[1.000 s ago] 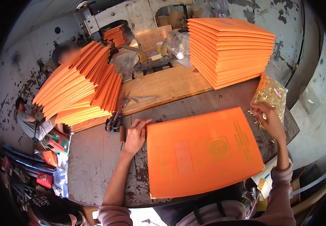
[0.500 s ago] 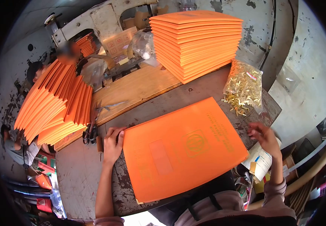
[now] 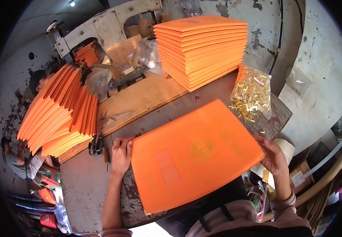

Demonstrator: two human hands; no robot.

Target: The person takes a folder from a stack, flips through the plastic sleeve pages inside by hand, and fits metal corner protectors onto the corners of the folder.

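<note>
An orange folder [image 3: 194, 158] with a printed emblem lies at a slant over the table's near edge, a metal corner piece at its bottom left corner. My left hand [image 3: 121, 155] is closed on the folder's upper left corner. At the folder's right corner is my right hand [image 3: 272, 156], its fingers closed around that corner; whether a small metal piece is between them cannot be made out. Past the folder, a clear bag [image 3: 253, 89] of brass-coloured metal pieces lies open, with several pieces spilled beside it.
A tall stack of orange folders [image 3: 202, 51] stands at the back. Another, fanned stack [image 3: 56, 110] leans at the left, near scissors [image 3: 96, 145] and a wooden-handled tool [image 3: 106, 155]. Behind the wooden board [image 3: 143, 94] is a machine [image 3: 111, 23]. A person [image 3: 16, 162] sits far left.
My right hand has moved from the bag of metal pieces down to the folder's right corner. My left hand stays at the upper left corner. The camera view has shifted right.
</note>
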